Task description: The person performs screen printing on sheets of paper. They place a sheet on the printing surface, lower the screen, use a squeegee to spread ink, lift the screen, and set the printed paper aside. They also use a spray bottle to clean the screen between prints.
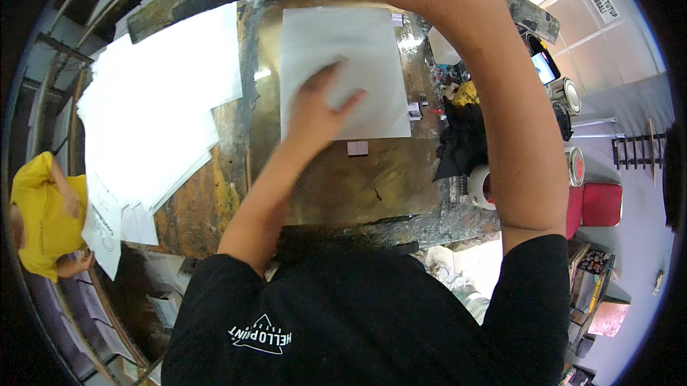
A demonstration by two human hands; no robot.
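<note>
White tab [358,148] on board [322,186], just short of sheet [378,64]. Sheet flat on board. Left hand [316,108] over it, blurred, thumb spread wide from fingers; contact unclear. Black cloth [458,144] right of sheet. Paper pile [154,107] left of board. Right hand beyond top edge; grip can't tell.

the black shirt [372,314], white sign [605,1] and paper sheet [106,246] are lettered.

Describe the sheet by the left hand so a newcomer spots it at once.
On the stained worktable, look right of the big stack of white paper. There the sheet lies flat, the left hand over it. Unlike the ragged stack, it shows as one greyish rectangle.
</note>
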